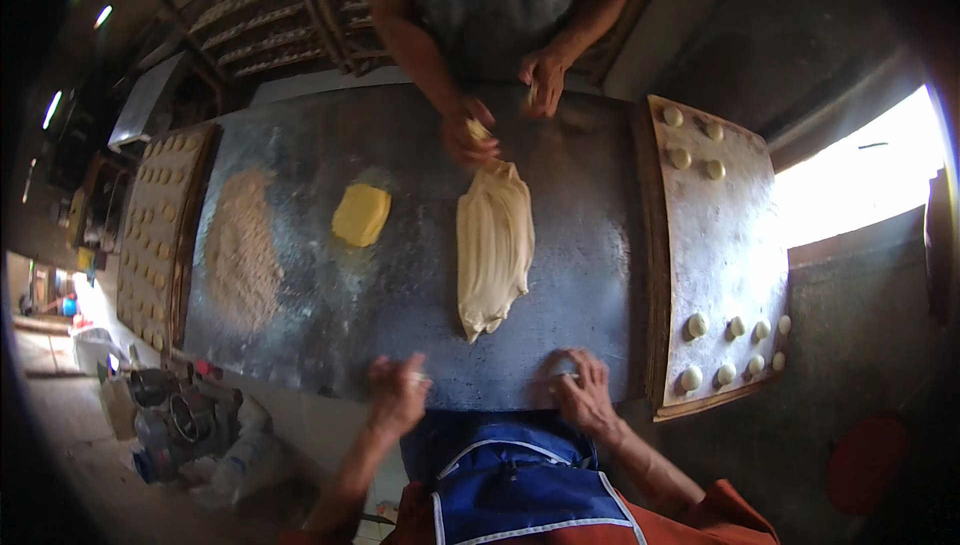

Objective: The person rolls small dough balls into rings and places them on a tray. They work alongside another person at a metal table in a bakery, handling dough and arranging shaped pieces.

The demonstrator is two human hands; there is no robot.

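At the near edge of the metal-topped table [420, 265], my left hand [398, 392] is closed low over the surface, with a pale bit like dough showing at its fingers. My right hand [585, 390] curls over a similar small pale piece by the same edge. Between and beyond them lies a long, folded mass of cream-coloured dough [495, 250], which neither hand touches. Across the table, a co-worker's hand [470, 133] grips a small lump at the dough's far end. That person's other hand [543, 83] is closed near the far edge.
Left of the dough sit a yellow block of fat [361, 215] and a heap of beige flour or crumbs [243, 255]. A tray with several dough balls [725, 275] stands at the right; another filled tray [158, 235] is at the left. Containers [190, 415] clutter the lower left.
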